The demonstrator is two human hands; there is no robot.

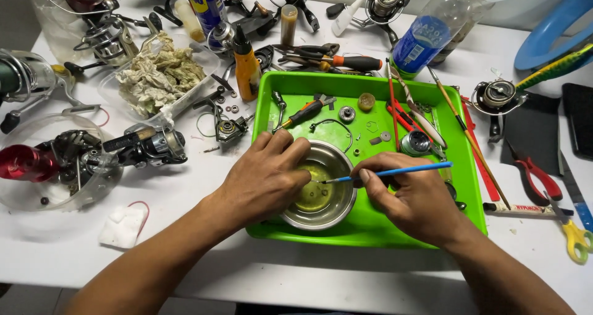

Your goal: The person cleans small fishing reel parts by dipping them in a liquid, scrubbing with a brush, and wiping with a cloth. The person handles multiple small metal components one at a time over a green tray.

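White bench (346, 272) | steel bowl (336, 213) btwn hands | R hand (417, 201) holds brush (395, 172)

Bench: a white bench (346, 272) fills nearly the whole view, its top scuffed and lightly stained, with cluttered parts and tools spread to the far edge.
Near edge: the bench's front edge runs along the bottom, with a dark strip of floor (25, 299) showing below it at the near left.
Far left: a grey patch (15, 15) lies beyond the bench corner; whether wall or floor cannot be told.
Light: bright, even and from above, with soft short shadows on the white top.
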